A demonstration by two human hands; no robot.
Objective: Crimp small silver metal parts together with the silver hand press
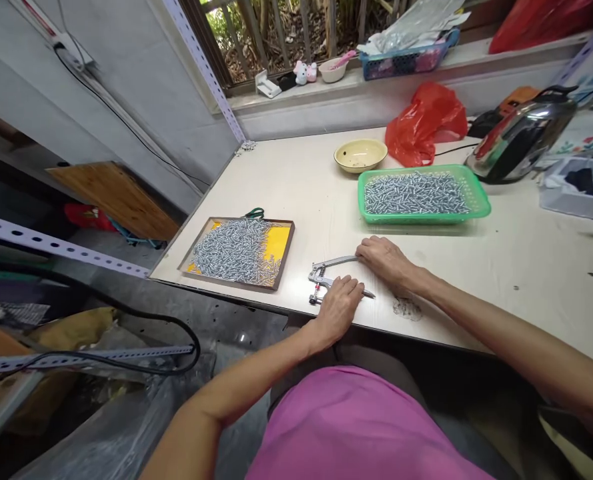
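A metal hand tool with two long handles lies near the table's front edge, its jaw end pointing left. Over its lower handle rests my left hand, fingers closed round it, the handle's tip sticking out to the right. The end of the upper handle is under the fingers of my right hand, which are curled over it. Left of the tool, a shallow tray with a yellow bottom holds a heap of small silvery metal parts. Behind my right hand, a green plastic basket holds more such parts.
Behind the green basket are a cream bowl, a red plastic bag and a shiny kettle. Green-handled scissors touch the tray's back side. A whitish bin stands at the right. The table's left edge has a drop beyond.
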